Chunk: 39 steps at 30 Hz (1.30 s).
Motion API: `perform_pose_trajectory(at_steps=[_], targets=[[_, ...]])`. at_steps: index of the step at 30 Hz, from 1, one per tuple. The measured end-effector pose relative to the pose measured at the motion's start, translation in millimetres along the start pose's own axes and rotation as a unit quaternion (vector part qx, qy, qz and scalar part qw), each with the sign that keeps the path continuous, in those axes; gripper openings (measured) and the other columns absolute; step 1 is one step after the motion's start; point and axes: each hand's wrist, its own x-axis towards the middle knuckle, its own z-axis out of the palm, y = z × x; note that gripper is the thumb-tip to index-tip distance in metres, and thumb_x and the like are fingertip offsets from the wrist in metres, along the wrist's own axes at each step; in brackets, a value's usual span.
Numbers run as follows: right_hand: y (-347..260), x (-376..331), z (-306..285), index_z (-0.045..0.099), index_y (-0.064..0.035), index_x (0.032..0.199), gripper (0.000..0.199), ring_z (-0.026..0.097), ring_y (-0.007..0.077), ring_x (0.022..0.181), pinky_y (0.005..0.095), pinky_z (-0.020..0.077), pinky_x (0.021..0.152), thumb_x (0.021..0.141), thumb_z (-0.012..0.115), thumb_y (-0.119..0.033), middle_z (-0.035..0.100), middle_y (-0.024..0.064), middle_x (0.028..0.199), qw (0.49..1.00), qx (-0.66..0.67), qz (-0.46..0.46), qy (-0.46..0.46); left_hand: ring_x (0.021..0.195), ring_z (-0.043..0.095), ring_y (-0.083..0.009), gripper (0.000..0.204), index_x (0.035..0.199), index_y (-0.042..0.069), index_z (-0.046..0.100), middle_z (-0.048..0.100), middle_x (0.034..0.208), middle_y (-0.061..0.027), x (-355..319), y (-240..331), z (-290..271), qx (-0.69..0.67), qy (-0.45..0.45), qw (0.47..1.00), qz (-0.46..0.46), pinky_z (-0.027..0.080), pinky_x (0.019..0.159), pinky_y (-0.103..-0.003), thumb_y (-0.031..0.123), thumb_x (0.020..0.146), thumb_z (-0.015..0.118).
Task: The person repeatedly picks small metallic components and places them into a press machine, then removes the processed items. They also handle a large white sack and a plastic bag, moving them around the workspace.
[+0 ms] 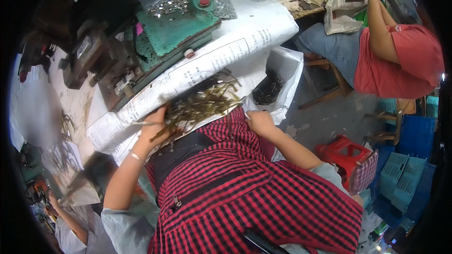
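Note:
A tangled heap of thin brass-coloured metal strips (207, 102) lies across a white printed sheet (221, 61) over my lap. My left hand (157, 126) is at the heap's left end, its fingers curled round some strips, partly hidden by them. On the other side, my right hand (260, 123) is closed at the sheet's near right edge, beside a white open container (293, 68). Dark, thin scraps (268, 88) lie inside that container. My red and black checked apron (212, 178) comes right up to the heap.
A green machine base (176, 37) with a red button stands ahead, carrying a clear bag of small shiny metal pieces (165, 2). A person in a red shirt (395, 61) sits at the right. Behind are a red stool (343, 153) and blue crates (400, 174). Another person's arm (68, 216) shows lower left.

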Motion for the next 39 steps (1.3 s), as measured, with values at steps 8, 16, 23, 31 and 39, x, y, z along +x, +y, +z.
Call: perform_pose_trajectory(at_steps=[8, 16, 23, 31, 39], targets=[[5.2, -11.6, 11.4, 0.068, -0.0046, 0.099, 0.022, 0.070, 0.0380, 0.088, 0.0519, 0.0519, 0.079, 0.083, 0.066, -0.021, 0.072, 0.0178, 0.089, 0.997, 0.031, -0.032, 0.070, 0.128, 0.055, -0.0437, 0.075, 0.150, 0.003, 0.043, 0.059, 0.134, -0.0274, 110.0, 171.7, 51.7, -0.108, 0.077, 0.949, 0.285, 0.046, 0.109, -0.046, 0.012, 0.082, 0.072], [-1.6, -19.8, -1.8, 0.066, -0.0020, 0.102, 0.024, 0.070, 0.0398, 0.098, 0.0527, 0.0533, 0.086, 0.083, 0.064, -0.016, 0.072, 0.0209, 0.098, 0.989, 0.124, 0.010, 0.074, 0.106, 0.066, -0.0404, 0.023, 0.105, 0.002, 0.075, 0.071, 0.112, -0.0201, 37.0, 166.5, -13.2, 0.173, -0.126, 0.964, 0.159, 0.053, 0.093, -0.048, 0.015, 0.087, 0.071], [-66.1, -9.7, -100.8, 0.068, -0.0036, 0.119, 0.037, 0.065, 0.0369, 0.113, 0.0502, 0.0503, 0.094, 0.088, 0.069, -0.023, 0.070, 0.0173, 0.118, 0.961, 0.128, -0.070, 0.235, 0.100, 0.068, -0.0411, 0.024, 0.099, -0.001, 0.075, 0.073, 0.105, -0.0202, -92.7, 27.3, -30.9, 0.066, 0.096, 0.992, -0.037, 0.053, 0.091, -0.047, 0.020, 0.087, 0.075], [-199.2, 106.9, -83.0, 0.073, -0.0161, 0.122, 0.038, 0.065, 0.0322, 0.114, 0.0534, 0.0459, 0.096, 0.088, 0.072, -0.032, 0.074, 0.0124, 0.111, 0.968, 0.038, -0.219, 0.119, 0.102, 0.064, -0.0365, 0.037, 0.108, 0.004, 0.074, 0.072, 0.103, -0.0141, -110.4, 44.8, 7.1, 0.004, 0.231, 0.971, 0.067, 0.052, 0.091, -0.043, 0.030, 0.083, 0.081], [-117.3, 98.2, -65.9, 0.073, -0.0173, 0.099, 0.017, 0.065, 0.0294, 0.096, 0.0536, 0.0467, 0.081, 0.085, 0.063, -0.015, 0.069, 0.0060, 0.087, 0.918, -0.023, -0.177, 0.354, 0.086, 0.068, -0.0334, 0.013, 0.092, 0.008, 0.076, 0.071, 0.091, -0.0113, -78.8, 16.0, 13.6, 0.065, 0.107, 0.977, 0.172, 0.055, 0.079, -0.042, 0.019, 0.085, 0.074]])
